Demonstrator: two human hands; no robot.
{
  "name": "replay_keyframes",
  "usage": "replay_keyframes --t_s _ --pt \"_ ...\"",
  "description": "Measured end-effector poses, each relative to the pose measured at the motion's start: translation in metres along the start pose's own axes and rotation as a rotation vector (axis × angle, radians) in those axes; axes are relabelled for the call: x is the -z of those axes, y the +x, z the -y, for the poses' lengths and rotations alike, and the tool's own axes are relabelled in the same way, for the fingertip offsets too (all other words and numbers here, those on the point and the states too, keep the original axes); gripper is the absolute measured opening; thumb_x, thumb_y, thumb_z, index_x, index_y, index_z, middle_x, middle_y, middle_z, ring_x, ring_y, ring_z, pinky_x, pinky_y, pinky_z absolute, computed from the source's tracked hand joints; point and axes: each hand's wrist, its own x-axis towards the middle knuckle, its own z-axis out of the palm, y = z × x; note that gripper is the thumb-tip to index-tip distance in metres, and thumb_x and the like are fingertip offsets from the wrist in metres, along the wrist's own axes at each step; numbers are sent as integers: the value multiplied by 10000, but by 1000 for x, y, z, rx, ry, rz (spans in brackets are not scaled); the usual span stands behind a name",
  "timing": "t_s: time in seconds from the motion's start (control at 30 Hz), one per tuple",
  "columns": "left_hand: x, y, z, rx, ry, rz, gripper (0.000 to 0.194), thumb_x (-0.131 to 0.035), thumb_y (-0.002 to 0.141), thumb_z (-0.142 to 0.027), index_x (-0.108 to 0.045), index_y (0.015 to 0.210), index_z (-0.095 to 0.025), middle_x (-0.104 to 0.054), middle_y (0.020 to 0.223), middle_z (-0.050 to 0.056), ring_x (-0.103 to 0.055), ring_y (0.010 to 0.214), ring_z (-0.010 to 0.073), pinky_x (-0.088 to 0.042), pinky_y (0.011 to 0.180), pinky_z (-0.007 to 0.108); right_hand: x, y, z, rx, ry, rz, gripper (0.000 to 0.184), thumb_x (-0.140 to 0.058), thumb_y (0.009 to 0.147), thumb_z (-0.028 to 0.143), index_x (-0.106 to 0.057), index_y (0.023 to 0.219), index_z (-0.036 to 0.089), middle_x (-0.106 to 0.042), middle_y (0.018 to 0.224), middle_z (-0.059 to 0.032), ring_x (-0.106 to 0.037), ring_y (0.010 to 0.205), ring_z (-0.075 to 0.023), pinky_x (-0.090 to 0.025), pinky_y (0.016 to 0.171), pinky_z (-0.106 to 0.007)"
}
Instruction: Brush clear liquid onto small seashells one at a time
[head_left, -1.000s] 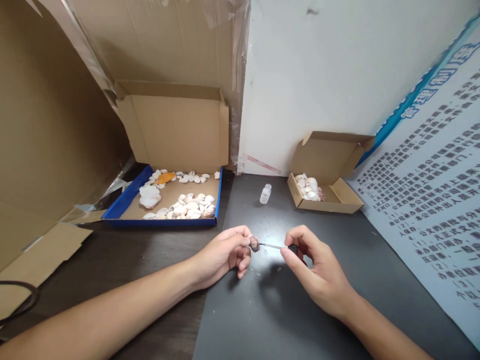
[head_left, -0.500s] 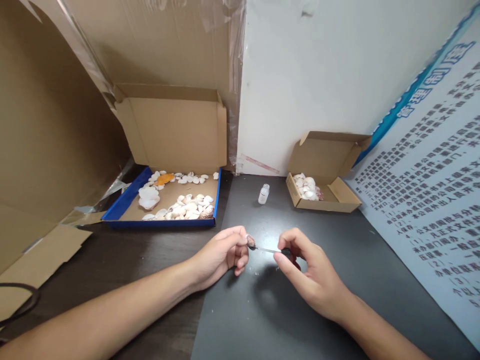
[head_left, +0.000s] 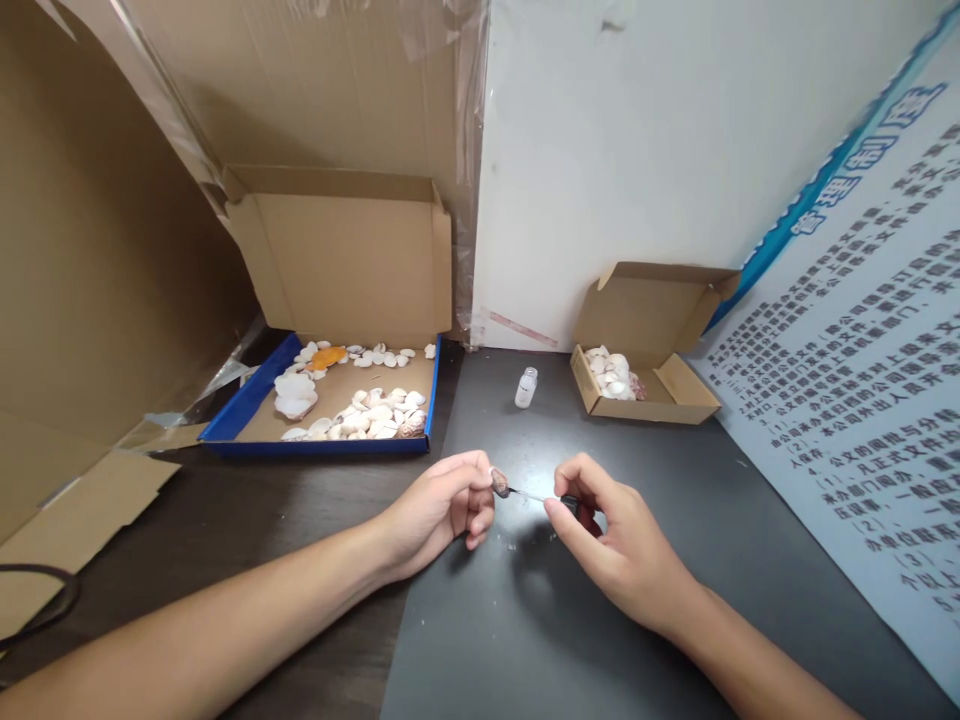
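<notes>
Pinching a small, rounded, reddish-brown shell (head_left: 500, 483) btwn thumb and forefinger of left hand (head_left: 450, 505), remaining fingers loosely curled below. Gripping, btwn thumb and bent fingers of right hand (head_left: 622, 550), the chunky blk. handle (head_left: 570, 504), partly hidden, of a thin, pale-shafted, dark-tipped tool (head_left: 531, 495). Holding dk. tip right at shell's R edge, up in the air over a smooth, dk.-grey mat (head_left: 480, 650); can't tell for sure if touching. On mat past the fingertips: small, whitish, translucent bottle (head_left: 526, 388), upright, w/ narrower neck. Back L: shallow cardboard box w/ shiny blue walls (head_left: 315, 447), flat brown lid (head_left: 345, 260) raised. Inside it: smooth, cream-white shells (head_left: 375, 415) heaped along front edge, broad, fan-shaped white shell (head_left: 295, 396) at L, bright-orange shell (head_left: 328, 358) near back, plus small, roundish white shells (head_left: 384, 356) in a loose row. Back R: smaller, plain brown cardboard box (head_left: 652, 412), lid also up, w/ bulging whitish shells (head_left: 613, 375) piled at L next to rough, purplish shell pieces (head_left: 638, 387). At L, beside mat: dk.-brown, wood-grain tabletop (head_left: 330, 630). Behind: flat white panel (head_left: 630, 150), big brown cardboard sheets (head_left: 322, 90) w/ crinkly clear film; far R, pale-blue printed poster (head_left: 847, 400).
</notes>
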Motion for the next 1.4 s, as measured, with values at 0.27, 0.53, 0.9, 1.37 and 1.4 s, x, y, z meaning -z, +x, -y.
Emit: replay_keyframes --t_s 0.27,0.53,0.9,1.37,1.4 --pt "1 1 1 13 -7 10 105 -503 812 -151 -436 732 -156 -481 700 -22 -451 459 46 -360 409 168 3 -3 2 39 147 1 114 -453 979 263 -439 870 231 -425 659 57 -416 558 -128 -333 522 -245" --pt "0 0 0 -10 7 11 120 -524 818 -173 -437 740 -147 -545 904 -10 -464 440 27 -355 409 184 -6 -2 -7 -126 288 131 271 -407 1024 437 -434 869 217 -388 624 62 -364 559 -132 -268 535 -258" --pt "0 -1 -1 -26 14 -10 119 -552 812 -185 -450 761 -150 -542 867 -10 -444 442 20 -345 403 174 0 -2 -4 -182 334 94 315 -415 1020 486 -404 852 220 -298 570 90 -245 496 -114 -187 475 -242" --pt "0 -1 -1 -20 10 -18 124 -575 797 -193 -464 764 -150 -553 819 -16 -442 436 19 -324 410 178 2 -2 0 -40 80 -42 180 -457 979 328 -441 831 226 -408 619 59 -409 533 -128 -317 502 -241" --pt "0 -1 -1 -18 10 -21 126 -579 795 -195 -465 765 -150 -551 804 -16 -439 435 20 -321 411 177 2 -3 0 -29 87 -25 173 -461 977 331 -449 841 226 -421 631 54 -424 544 -130 -329 506 -240"
